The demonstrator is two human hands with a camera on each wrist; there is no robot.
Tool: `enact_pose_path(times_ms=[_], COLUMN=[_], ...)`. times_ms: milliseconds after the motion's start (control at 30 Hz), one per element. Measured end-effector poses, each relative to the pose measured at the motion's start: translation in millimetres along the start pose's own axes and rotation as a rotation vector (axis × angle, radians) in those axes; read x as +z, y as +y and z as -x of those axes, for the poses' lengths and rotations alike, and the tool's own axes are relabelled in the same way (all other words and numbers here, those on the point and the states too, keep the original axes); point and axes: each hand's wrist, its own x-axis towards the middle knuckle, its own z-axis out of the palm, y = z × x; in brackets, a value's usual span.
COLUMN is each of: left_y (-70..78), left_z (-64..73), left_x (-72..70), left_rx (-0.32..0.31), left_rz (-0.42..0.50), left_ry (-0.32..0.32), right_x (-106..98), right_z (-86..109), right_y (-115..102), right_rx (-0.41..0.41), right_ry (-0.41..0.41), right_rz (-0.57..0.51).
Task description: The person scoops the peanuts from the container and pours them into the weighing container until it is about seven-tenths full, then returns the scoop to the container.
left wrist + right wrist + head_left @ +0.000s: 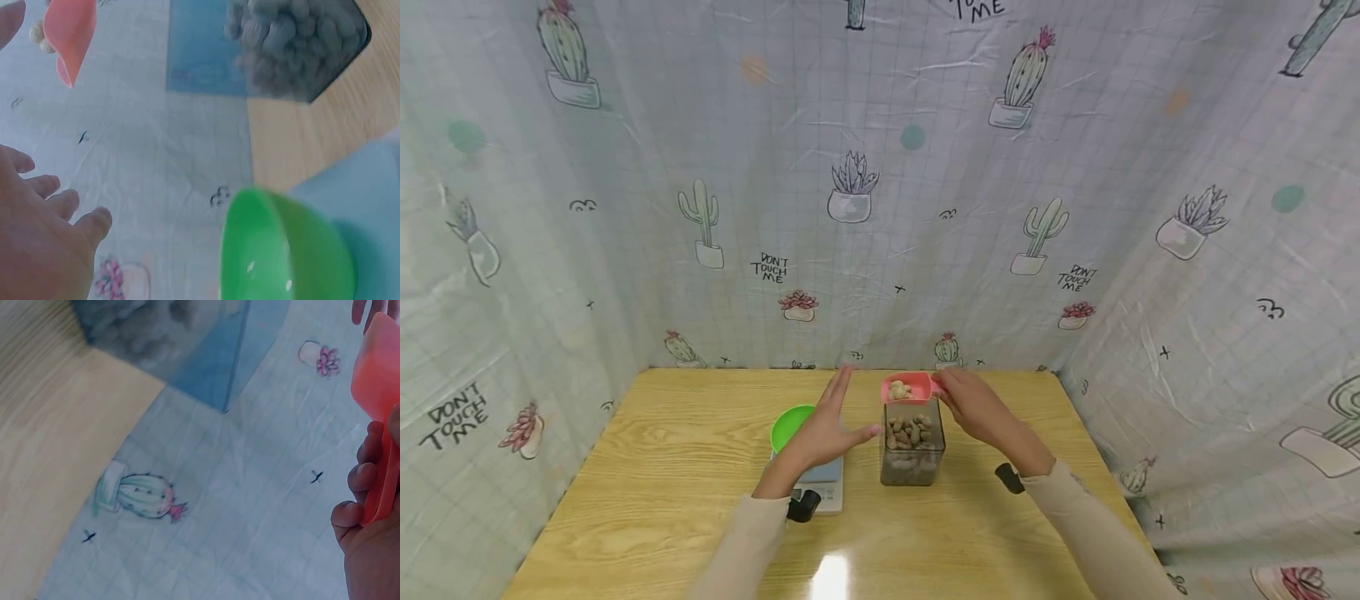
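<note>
My right hand [973, 406] grips the handle of a pink scoop [922, 385], fingers curled round it in the right wrist view. Several peanuts [898, 390] lie in the scoop, which is held up over the back of a clear, dark-tinted container [912, 467]. More peanuts in their shells [910, 432] fill the lower part of that container. My left hand [826, 429] is held with fingers stretched out and thumb spread, left of the container, with nothing in it. Below and beside it, a green bowl [325, 250] sits on a kitchen scale [830, 498], partly hidden by the hand and wrist.
The wooden table [685, 467] ends at the back against a curtain [880, 275] printed with cacti, which also hangs at both sides. A black wrist strap piece [805, 506] juts from the left wrist near the scale, and another [1009, 478] from the right.
</note>
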Motion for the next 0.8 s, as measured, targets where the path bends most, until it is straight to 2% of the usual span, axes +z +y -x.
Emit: enact_pose_path(times_ms=[200, 433, 633, 800], left_y=[-12.2, -40.9, -65.2, -81.1], left_z=[17.1, 33.5, 43.7, 45.3], left_x=[-17.8, -33.4, -38.8, -37.7], left_rx=[-0.003, -0.021, -0.075, -0.09], left_rz=[-0.068, -0.115, -0.137, -0.137], left_ry=[0.045, 0.111, 0.093, 0.067], right_x=[8, 26, 40, 50], right_z=[-12.1, -27.4, -39.3, -46.4], right_y=[-12, -26, -42, -53], right_rx=[-0.006, 0.003, -0.025, -0.018], right_ry=[0.004, 0.016, 0.021, 0.005], right_rz=[0.032, 0.038, 0.006, -0.007])
